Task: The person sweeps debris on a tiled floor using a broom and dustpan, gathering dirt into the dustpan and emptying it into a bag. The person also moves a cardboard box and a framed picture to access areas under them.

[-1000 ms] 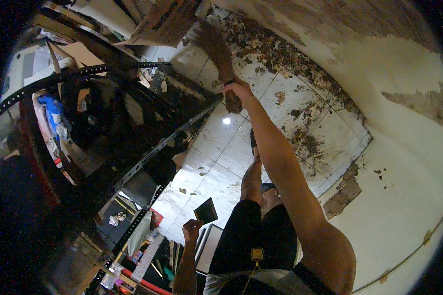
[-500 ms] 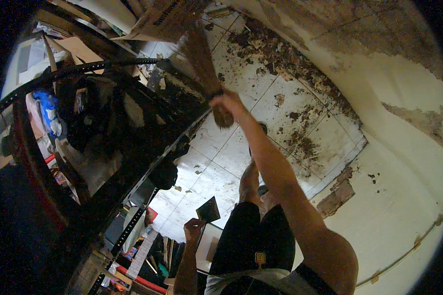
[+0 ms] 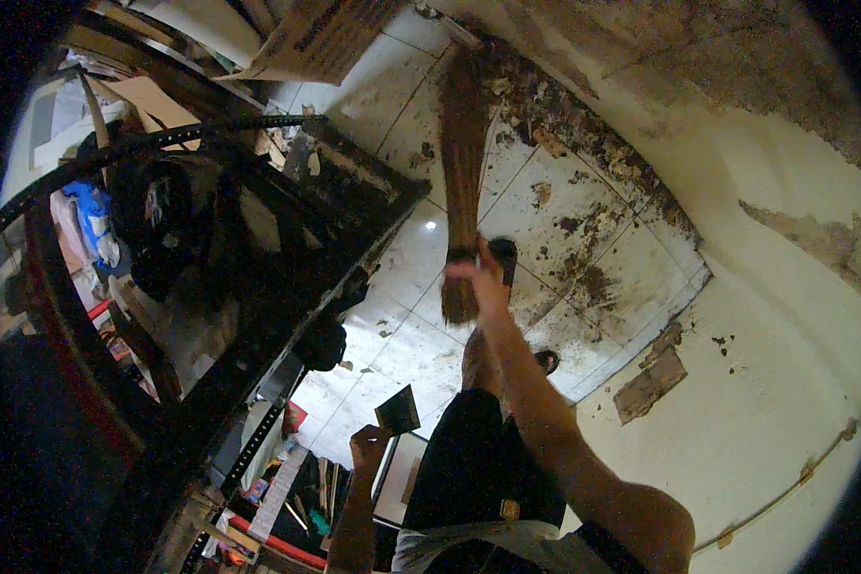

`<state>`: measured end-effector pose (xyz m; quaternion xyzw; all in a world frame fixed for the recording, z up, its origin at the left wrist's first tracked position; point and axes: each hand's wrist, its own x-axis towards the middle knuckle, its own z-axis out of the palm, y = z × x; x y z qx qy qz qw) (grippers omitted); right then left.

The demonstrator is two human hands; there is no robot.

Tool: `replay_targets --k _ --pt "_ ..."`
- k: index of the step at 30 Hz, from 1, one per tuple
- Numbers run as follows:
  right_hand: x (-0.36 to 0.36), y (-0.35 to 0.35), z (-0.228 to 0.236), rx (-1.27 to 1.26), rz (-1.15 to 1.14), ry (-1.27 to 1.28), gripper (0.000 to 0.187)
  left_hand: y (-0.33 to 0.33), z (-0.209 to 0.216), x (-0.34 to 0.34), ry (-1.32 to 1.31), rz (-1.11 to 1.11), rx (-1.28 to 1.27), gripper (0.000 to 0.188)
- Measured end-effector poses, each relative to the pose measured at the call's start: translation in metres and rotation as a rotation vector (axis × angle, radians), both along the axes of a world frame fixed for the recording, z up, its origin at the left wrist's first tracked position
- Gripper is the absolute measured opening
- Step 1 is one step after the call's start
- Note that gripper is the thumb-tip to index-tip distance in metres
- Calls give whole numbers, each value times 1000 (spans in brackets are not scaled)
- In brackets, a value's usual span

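My right hand (image 3: 488,284) is wrapped around the bound part of a brown stick broom (image 3: 462,153). The broom's long bristles stretch away over the white tiled floor (image 3: 378,306), and their far end reaches the dirt along the wall. Low on the left, my left hand (image 3: 368,447) pinches a flat, dark, square piece (image 3: 399,411) by one corner. What that piece is made of does not show. Dark crumbly debris (image 3: 588,282) lies scattered over the tiles to the right of the broom.
A peeling, stained wall (image 3: 784,316) runs along the right. On the left stands a dark metal shelf frame (image 3: 287,354) crowded with objects. A cardboard sheet (image 3: 316,43) juts out at the top. My sandalled foot (image 3: 503,256) is beside the broom, and a fallen plaster patch (image 3: 651,385) shows near the wall base.
My right hand has swung the broom rightward and nearer to me, away from the shelf corner, its far end now by the wall debris. My left hand has shifted slightly left with the square piece.
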<state>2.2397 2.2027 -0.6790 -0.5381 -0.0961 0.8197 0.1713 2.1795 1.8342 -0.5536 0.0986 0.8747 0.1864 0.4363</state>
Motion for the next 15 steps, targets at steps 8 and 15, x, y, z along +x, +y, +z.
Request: replay_targets --k 8,15 --pt "-28 23 3 189 356 8 84 12 -10 -1 -27 -64 -82 11" --pt "-119 144 -126 65 -48 210 32 -9 -6 -9 92 -57 -93 11"
